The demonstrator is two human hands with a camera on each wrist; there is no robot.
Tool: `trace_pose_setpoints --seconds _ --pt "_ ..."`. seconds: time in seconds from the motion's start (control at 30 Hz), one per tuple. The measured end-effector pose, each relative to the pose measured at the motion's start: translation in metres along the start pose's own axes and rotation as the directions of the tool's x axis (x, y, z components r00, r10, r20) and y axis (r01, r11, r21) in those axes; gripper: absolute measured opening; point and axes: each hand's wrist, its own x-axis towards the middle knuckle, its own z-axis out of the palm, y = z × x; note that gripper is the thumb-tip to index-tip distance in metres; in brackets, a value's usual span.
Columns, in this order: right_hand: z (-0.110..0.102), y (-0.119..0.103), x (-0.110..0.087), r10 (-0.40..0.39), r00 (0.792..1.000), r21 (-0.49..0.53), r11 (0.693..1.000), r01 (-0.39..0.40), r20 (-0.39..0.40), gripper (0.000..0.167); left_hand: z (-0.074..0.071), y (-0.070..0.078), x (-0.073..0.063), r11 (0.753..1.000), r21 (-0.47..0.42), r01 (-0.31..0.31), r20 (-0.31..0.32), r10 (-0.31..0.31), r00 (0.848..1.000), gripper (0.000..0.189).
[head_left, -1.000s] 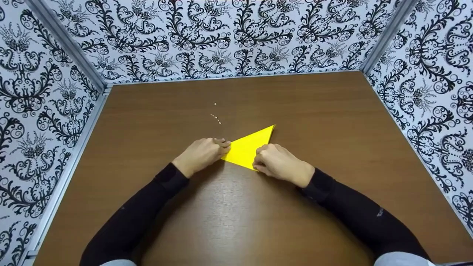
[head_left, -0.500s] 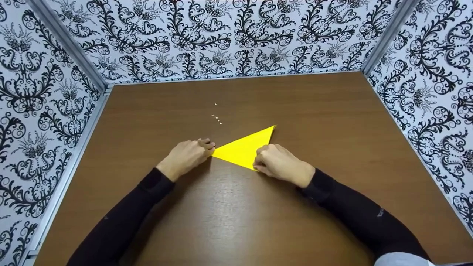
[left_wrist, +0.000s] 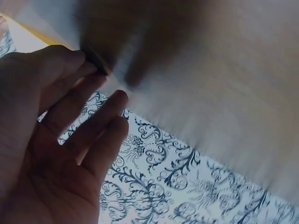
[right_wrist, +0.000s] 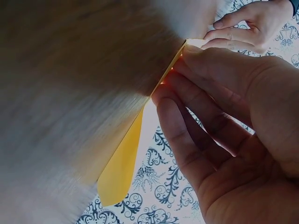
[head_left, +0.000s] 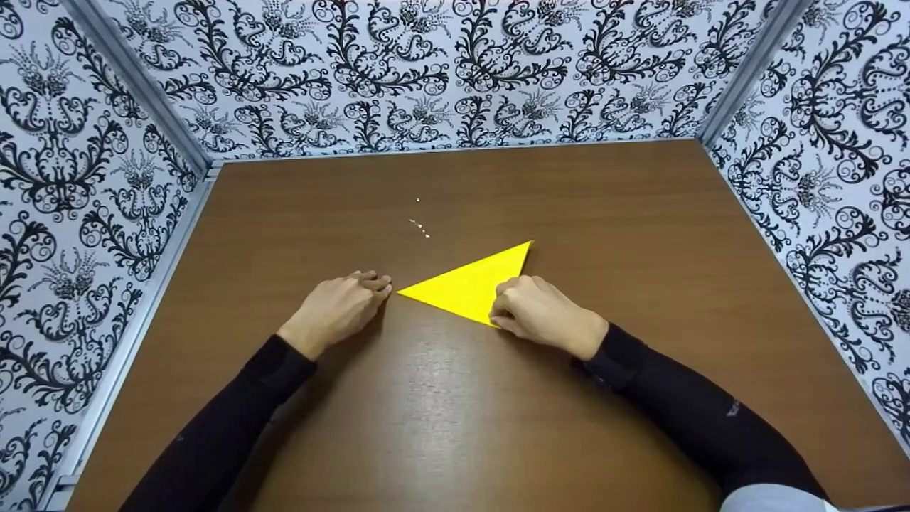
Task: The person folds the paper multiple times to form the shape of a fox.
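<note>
Head view, left hand (head_left: 336, 313), grip loose beside yellow paper (head_left: 461, 286), right hand (head_left: 546, 313), grip unclenched, fingertips pressing it

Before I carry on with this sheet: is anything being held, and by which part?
The right hand presses down the yellow paper along its right edge, toward the near corner, rather than gripping it. The left hand holds nothing.

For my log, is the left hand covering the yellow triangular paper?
No, the yellow triangular paper shows its left tip bare beside the left hand.
</note>
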Motion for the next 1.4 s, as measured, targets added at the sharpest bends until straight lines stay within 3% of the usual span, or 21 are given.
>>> trace_pose_setpoints --seconds 0.23,0.43,0.7,0.9,1.1,1.4 --pt "0.001 0.0 0.0 -0.004 1.0 0.015 1.0 0.004 -0.005 0.015 -0.003 0.011 0.014 0.996 -0.086 0.006 -0.123 -0.017 0.992 0.033" --pt "0.001 0.002 0.001 -0.01 1.0 0.02 1.0 0.01 -0.004 0.015 -0.008 0.037 0.035 0.985 -0.152 -0.078 -0.214 0.044 0.976 0.035" --pt "-0.001 0.003 0.002 -0.002 1.0 0.023 1.0 0.002 0.018 0.01 -0.008 0.073 0.066 0.962 -0.236 -0.137 -0.151 0.103 0.983 0.02" --pt "-0.002 0.003 0.0 -0.007 1.0 0.03 1.0 0.006 0.014 0.005 -0.004 0.09 0.079 0.956 -0.251 -0.154 -0.096 0.134 0.986 0.013" --pt "0.0 0.004 -0.001 -0.017 1.0 0.04 0.999 0.016 0.012 0.004 0.004 0.097 0.084 0.956 -0.235 -0.176 -0.098 0.157 0.983 0.013" --pt "-0.001 0.005 0.0 -0.011 1.0 0.052 0.999 0.01 0.023 0.005 0.008 0.095 0.081 0.953 -0.239 -0.184 -0.114 0.16 0.98 0.018"
